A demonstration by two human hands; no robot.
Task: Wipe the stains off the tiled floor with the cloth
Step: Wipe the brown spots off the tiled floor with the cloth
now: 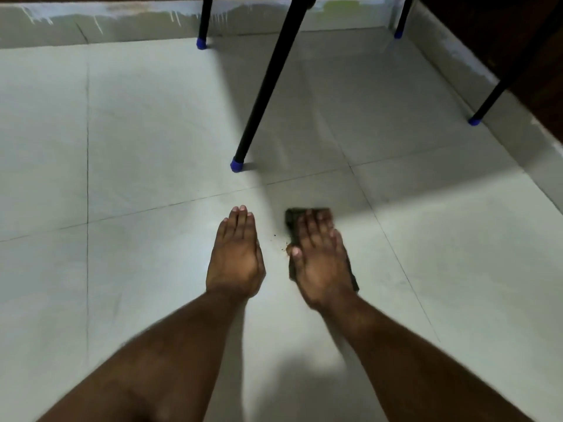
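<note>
Here, step: we press the dark cloth [292, 222] flat under our right hand [321, 260], fingers straight.
Brace: left hand [236, 257], flat on the tiled floor [122, 147].
Aim: sweep over the brown specks [281, 242] beside the cloth.

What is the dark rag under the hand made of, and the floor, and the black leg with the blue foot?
The cloth under the right hand looks like soft dark fabric, limp and flattened. The floor looks like glazed ceramic tile: pale, smooth, slightly shiny, with thin grout lines. The nearest chair leg seems painted metal, thin and straight; its blue cap is probably rubber or plastic.
</note>
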